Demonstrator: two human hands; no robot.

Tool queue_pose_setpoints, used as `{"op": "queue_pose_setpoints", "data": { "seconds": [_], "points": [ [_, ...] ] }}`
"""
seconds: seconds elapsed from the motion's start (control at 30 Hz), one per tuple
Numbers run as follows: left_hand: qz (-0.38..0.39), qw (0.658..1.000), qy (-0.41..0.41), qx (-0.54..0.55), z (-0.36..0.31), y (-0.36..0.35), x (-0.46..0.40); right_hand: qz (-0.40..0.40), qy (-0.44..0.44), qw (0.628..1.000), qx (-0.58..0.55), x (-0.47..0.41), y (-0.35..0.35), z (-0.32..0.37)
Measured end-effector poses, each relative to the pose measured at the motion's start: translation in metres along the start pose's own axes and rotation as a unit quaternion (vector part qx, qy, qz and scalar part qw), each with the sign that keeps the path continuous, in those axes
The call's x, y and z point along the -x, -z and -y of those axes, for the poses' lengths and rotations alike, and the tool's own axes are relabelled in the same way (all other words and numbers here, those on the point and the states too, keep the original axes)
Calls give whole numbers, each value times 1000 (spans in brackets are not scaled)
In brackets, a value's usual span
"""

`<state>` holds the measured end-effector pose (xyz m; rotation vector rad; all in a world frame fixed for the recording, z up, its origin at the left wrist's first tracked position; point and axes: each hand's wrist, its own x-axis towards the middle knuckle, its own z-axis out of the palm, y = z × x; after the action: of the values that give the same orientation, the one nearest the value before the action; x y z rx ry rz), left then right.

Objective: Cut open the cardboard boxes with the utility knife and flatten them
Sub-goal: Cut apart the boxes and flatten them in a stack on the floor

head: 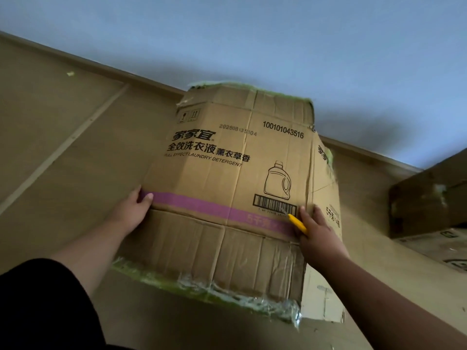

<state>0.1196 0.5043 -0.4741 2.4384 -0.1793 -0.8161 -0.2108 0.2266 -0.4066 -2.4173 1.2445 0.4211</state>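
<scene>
A large brown laundry-detergent box (227, 173) with a purple band and black print is held up in front of me, its edges lined with torn green and clear tape. My left hand (132, 210) grips its left edge at the purple band, thumb on the front face. My right hand (318, 233) holds a yellow utility knife (297, 222) against the right side of the box. The blade tip lies on the front face by the barcode.
Wooden floor runs under the box, with a pale wall behind it. Another cardboard box (427, 198) stands at the right, and flat printed cardboard (439, 246) lies in front of it. A small scrap (70, 74) lies on the floor at the far left.
</scene>
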Motion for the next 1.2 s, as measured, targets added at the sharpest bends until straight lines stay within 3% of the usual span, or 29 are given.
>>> {"op": "queue_pose_setpoints", "data": {
  "seconds": [0.23,0.37,0.5,0.63,0.77,0.97,1.1,1.2],
  "points": [
    [21,996,-55,60,-20,-5,19,-114,-41,987,-109,16,14,-50],
    [130,982,-49,130,-15,-10,51,-158,-112,959,-209,39,24,-89],
    [176,980,-85,24,-14,-18,68,-151,-152,929,-301,69,16,-118],
    [234,951,-144,-143,-12,-11,90,-137,-195,889,-391,96,5,-143],
    [281,929,-135,-200,-8,1,121,-178,-256,800,-513,134,-18,-172],
    [215,933,-180,-224,-21,-14,132,-95,-237,814,-522,156,-53,-161],
    [215,933,-202,-208,-24,-21,130,-152,-213,803,-536,155,-54,-153],
    [235,903,-240,-268,-22,-23,138,-202,-255,787,-524,151,-59,-164]
  ]
}}
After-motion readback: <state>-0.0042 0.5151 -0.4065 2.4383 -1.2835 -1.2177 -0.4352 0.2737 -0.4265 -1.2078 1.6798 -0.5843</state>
